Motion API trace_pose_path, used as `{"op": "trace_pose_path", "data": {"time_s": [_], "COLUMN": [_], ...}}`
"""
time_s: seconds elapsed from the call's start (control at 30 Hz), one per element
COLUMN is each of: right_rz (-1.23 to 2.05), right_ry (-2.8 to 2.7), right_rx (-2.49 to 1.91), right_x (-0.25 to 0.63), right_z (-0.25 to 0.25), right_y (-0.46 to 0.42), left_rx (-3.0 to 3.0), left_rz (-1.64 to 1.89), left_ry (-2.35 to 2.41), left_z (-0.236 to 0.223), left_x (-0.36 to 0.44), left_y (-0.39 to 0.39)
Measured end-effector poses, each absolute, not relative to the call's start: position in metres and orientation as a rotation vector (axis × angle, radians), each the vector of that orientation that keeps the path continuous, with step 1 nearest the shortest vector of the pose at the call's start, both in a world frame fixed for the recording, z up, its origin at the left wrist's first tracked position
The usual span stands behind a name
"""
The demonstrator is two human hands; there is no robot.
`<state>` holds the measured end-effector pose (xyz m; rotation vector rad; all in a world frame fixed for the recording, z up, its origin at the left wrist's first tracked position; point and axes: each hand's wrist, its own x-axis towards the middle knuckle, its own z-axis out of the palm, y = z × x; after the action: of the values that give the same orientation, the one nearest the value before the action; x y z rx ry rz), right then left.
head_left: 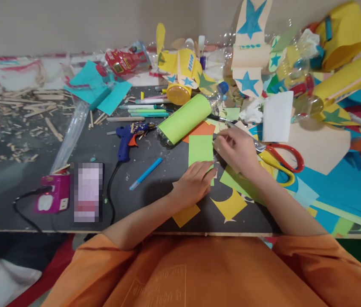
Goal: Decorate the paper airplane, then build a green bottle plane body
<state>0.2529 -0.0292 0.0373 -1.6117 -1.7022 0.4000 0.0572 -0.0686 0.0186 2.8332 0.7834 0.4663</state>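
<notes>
Leaning over a dark counter [99,140], biggest item, littered with paper offcuts. Next down: wrapped bottle [186,119], light green paper around it, on its side just beyond my hands. Scissors [268,148], red and yellow handles, to my right; blades partly hidden by my right hand [234,151]. That hand: fingers curled at the right edge of the green paper square [200,149]; can't tell if they pinch it. My left hand [193,181]: palm down, fingers close together across the square's lower part; can't tell if the thumb grips anything. Glue gun [124,140], blue, off to the left, apart from both hands. The square lies in front of me, on the near side of the bottle. To steady it well, I'd say: light, even pressure, fingers flat so it doesn't slide or crease, right fingertips only at the edge. Smaller: yellow scrap [231,205], nearer me. Thinnest: blue marker [146,174], left.
</notes>
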Motion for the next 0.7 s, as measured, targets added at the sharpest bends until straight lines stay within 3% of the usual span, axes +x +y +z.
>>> {"op": "trace_pose_path", "data": {"time_s": [0.23, 0.43, 0.7], "right_rz": [0.114, 0.101, 0.321], "right_ry": [-2.11, -2.161, -2.082], "right_rx": [-1.629, -1.737, -1.562], "right_x": [0.273, 0.269, 0.297], "right_z": [0.017, 0.022, 0.071], "right_y": [0.047, 0.043, 0.015], "left_rx": [2.779, 2.918, 2.944], "left_rz": [0.372, 0.315, 0.299], "left_ry": [0.814, 0.823, 0.833], "left_z": [0.018, 0.022, 0.024], "left_x": [0.06, 0.059, 0.059], "left_y": [-0.069, -0.071, -0.071]}}
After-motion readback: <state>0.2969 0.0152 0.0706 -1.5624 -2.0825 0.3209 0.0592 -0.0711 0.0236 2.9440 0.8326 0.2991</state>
